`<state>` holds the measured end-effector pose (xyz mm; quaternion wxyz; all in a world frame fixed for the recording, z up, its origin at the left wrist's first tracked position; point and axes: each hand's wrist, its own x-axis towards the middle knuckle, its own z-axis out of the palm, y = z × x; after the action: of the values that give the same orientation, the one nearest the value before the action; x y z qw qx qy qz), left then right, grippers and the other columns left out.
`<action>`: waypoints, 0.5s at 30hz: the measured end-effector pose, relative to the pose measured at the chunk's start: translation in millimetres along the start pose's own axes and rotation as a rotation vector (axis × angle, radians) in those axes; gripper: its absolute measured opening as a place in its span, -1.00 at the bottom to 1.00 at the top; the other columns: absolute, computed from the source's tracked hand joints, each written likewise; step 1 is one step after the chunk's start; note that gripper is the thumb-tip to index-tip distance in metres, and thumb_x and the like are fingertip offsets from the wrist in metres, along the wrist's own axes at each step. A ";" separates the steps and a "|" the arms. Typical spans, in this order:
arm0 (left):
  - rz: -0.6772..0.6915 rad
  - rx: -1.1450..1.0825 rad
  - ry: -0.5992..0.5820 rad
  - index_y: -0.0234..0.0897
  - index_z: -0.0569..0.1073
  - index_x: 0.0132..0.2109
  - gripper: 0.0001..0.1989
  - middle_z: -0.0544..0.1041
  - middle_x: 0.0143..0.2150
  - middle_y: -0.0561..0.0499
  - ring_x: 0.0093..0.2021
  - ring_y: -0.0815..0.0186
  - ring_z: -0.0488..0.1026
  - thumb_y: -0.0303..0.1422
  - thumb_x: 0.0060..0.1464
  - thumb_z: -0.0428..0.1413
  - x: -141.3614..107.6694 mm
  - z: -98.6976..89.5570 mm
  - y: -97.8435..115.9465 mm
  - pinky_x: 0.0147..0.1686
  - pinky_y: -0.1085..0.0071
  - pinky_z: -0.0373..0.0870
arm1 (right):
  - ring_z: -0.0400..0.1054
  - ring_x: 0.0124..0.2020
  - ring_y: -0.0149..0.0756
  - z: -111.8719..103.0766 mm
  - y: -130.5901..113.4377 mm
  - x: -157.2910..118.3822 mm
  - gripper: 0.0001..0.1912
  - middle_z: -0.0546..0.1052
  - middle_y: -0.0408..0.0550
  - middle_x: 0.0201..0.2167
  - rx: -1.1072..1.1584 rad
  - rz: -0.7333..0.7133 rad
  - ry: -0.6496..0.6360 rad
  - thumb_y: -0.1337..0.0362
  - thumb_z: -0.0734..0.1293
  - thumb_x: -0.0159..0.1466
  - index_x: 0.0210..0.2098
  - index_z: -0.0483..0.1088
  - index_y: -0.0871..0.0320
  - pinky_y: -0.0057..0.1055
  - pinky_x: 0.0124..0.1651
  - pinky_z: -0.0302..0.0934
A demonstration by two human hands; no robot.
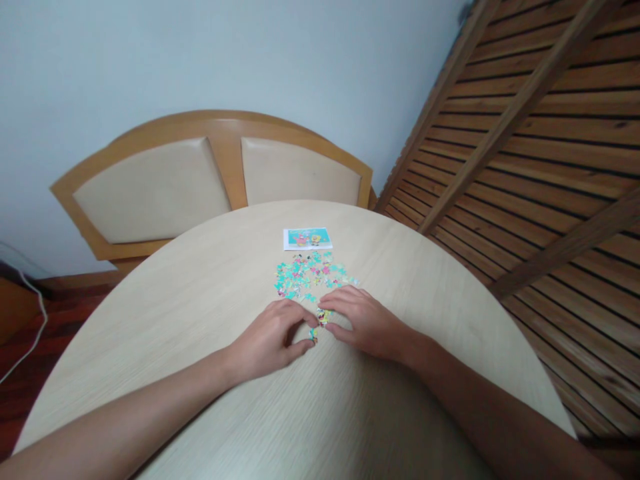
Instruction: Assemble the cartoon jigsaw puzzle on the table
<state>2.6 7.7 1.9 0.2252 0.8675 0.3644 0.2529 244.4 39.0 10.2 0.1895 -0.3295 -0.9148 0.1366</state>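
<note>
Near the middle of the round table, my left hand (275, 337) pinches a small puzzle piece (313, 336) in blue-green and yellow between thumb and forefinger. Just beyond it, my right hand (363, 320) has thumb and fingers around a small cluster of yellow puzzle pieces (323, 316) on the tabletop. The two hands are close together, fingertips almost meeting at the cluster. Many loose puzzle pieces (305, 272), mostly turquoise with some pink, lie scattered past my fingers. Behind them rests a reference picture (308, 239) with a pink and a yellow cartoon figure.
The pale wooden table (200, 293) has a curved edge. Against its far side stands a wooden headboard (220, 127) with cream panels, in front of a light wall (225, 53). Slatted wood (525, 147) leans at the right. A white cable (43, 310) hangs at far left.
</note>
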 end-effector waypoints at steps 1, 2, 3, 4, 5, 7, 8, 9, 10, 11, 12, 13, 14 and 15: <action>-0.007 -0.021 0.007 -0.18 0.46 -0.03 -0.81 0.58 -0.07 -0.04 0.00 0.16 0.49 -0.34 0.22 0.19 0.0 1.1 -0.3 0.08 0.16 0.37 | 0.38 0.10 -0.12 0.0 -0.3 0.3 -0.71 0.58 0.04 0.04 0.001 -0.003 -0.004 0.25 0.36 0.34 0.03 0.49 0.17 -0.10 0.21 0.18; -0.010 -0.041 0.013 -0.18 0.46 -0.03 -0.82 0.58 -0.06 -0.04 0.00 0.17 0.49 -0.34 0.22 0.19 0.0 2.0 -0.8 0.07 0.17 0.37 | 0.39 0.08 -0.13 -0.4 -0.8 0.5 -0.73 0.58 0.03 0.02 0.003 -0.005 -0.007 0.26 0.36 0.34 0.02 0.50 0.16 -0.12 0.20 0.18; -0.012 -0.056 0.021 -0.18 0.46 -0.04 -0.83 0.58 -0.06 -0.04 0.00 0.17 0.49 -0.34 0.22 0.19 0.1 2.6 -1.3 0.06 0.18 0.38 | 0.39 0.07 -0.14 -1.1 -1.4 0.6 -0.74 0.59 0.03 0.00 0.004 -0.007 -0.010 0.26 0.36 0.34 0.01 0.51 0.15 -0.13 0.19 0.18; -0.014 -0.063 0.030 -0.18 0.46 -0.04 -0.83 0.58 -0.06 -0.04 -0.01 0.17 0.49 -0.35 0.22 0.20 0.3 3.1 -1.8 0.05 0.19 0.39 | 0.40 0.06 -0.14 -1.9 -2.0 0.7 -0.75 0.59 0.02 -0.01 0.006 -0.009 -0.015 0.25 0.36 0.34 0.00 0.51 0.14 -0.13 0.18 0.18; -0.017 -0.061 0.040 -0.18 0.46 -0.05 -0.83 0.58 -0.06 -0.04 -0.01 0.17 0.50 -0.35 0.22 0.20 0.5 3.4 -2.3 0.05 0.19 0.39 | 0.40 0.05 -0.14 -2.8 -2.7 0.7 -0.75 0.59 0.02 -0.02 0.007 -0.011 -0.020 0.25 0.37 0.34 -0.01 0.51 0.14 -0.14 0.17 0.19; -0.017 -0.036 0.056 -0.18 0.46 -0.04 -0.83 0.58 -0.06 -0.04 -0.01 0.16 0.50 -0.35 0.22 0.20 1.1 3.4 -3.2 0.04 0.19 0.38 | 0.40 0.04 -0.15 -4.2 -4.0 0.8 -0.76 0.59 0.01 -0.04 0.014 -0.020 -0.028 0.25 0.37 0.33 -0.03 0.52 0.13 -0.15 0.16 0.19; -0.016 -0.020 0.062 -0.18 0.46 -0.03 -0.82 0.58 -0.06 -0.04 -0.01 0.16 0.50 -0.36 0.22 0.20 1.5 3.2 -3.6 0.04 0.18 0.38 | 0.41 0.04 -0.15 -4.5 -4.6 0.8 -0.76 0.59 0.01 -0.04 0.017 -0.022 -0.029 0.25 0.38 0.33 -0.03 0.52 0.13 -0.15 0.16 0.19; -0.013 -0.008 0.066 -0.18 0.45 -0.03 -0.82 0.58 -0.06 -0.03 -0.01 0.16 0.50 -0.36 0.23 0.20 1.8 3.0 -3.9 0.04 0.18 0.38 | 0.41 0.03 -0.15 -4.6 -5.0 0.9 -0.77 0.59 0.01 -0.05 0.019 -0.024 -0.030 0.26 0.38 0.32 -0.04 0.53 0.14 -0.15 0.15 0.19; -0.010 0.001 0.067 -0.18 0.45 -0.03 -0.82 0.58 -0.06 -0.03 -0.02 0.16 0.50 -0.36 0.23 0.20 2.0 2.8 -4.1 0.03 0.18 0.37 | 0.41 0.03 -0.15 -4.4 -5.4 1.0 -0.78 0.59 0.01 -0.05 0.021 -0.026 -0.030 0.26 0.38 0.32 -0.05 0.53 0.14 -0.15 0.15 0.20; -0.006 0.008 0.066 -0.18 0.45 -0.03 -0.82 0.58 -0.07 -0.02 -0.02 0.16 0.50 -0.37 0.23 0.20 2.2 2.7 -4.2 0.03 0.18 0.37 | 0.41 0.02 -0.15 -4.2 -5.5 1.1 -0.78 0.60 0.00 -0.06 0.021 -0.028 -0.030 0.27 0.39 0.32 -0.06 0.53 0.15 -0.15 0.14 0.20; -0.004 0.015 0.063 -0.18 0.45 -0.03 -0.82 0.58 -0.07 -0.01 -0.02 0.17 0.50 -0.37 0.23 0.20 2.3 2.6 -4.2 0.03 0.17 0.36 | 0.41 0.02 -0.15 -3.8 -5.6 1.1 -0.79 0.60 0.00 -0.06 0.021 -0.031 -0.031 0.27 0.39 0.32 -0.06 0.54 0.15 -0.15 0.13 0.20; -0.002 0.024 0.060 -0.18 0.45 -0.03 -0.82 0.59 -0.07 -0.01 -0.02 0.17 0.50 -0.37 0.24 0.20 2.4 2.5 -4.2 0.03 0.17 0.36 | 0.41 0.02 -0.15 -3.5 -5.5 1.2 -0.80 0.60 0.00 -0.07 0.021 -0.035 -0.032 0.27 0.39 0.32 -0.07 0.54 0.14 -0.16 0.13 0.21; -0.002 0.036 0.058 -0.18 0.46 -0.03 -0.83 0.59 -0.07 -0.01 -0.03 0.16 0.50 -0.36 0.24 0.20 2.4 2.5 -4.2 0.03 0.17 0.36 | 0.41 0.01 -0.16 -3.2 -5.5 1.2 -0.80 0.60 0.00 -0.07 0.021 -0.039 -0.032 0.27 0.39 0.32 -0.08 0.54 0.14 -0.16 0.12 0.21; -0.004 0.048 0.057 -0.18 0.46 -0.03 -0.83 0.59 -0.08 -0.02 -0.03 0.16 0.50 -0.35 0.24 0.20 2.5 2.5 -4.2 0.03 0.17 0.36 | 0.41 0.01 -0.16 -3.1 -5.4 1.3 -0.81 0.60 0.00 -0.07 0.020 -0.042 -0.032 0.27 0.39 0.32 -0.08 0.55 0.13 -0.17 0.12 0.21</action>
<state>3.4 11.7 -1.8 0.1943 0.8643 0.3783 0.2684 241.9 36.2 15.3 0.1810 -0.3061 -0.9230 0.1472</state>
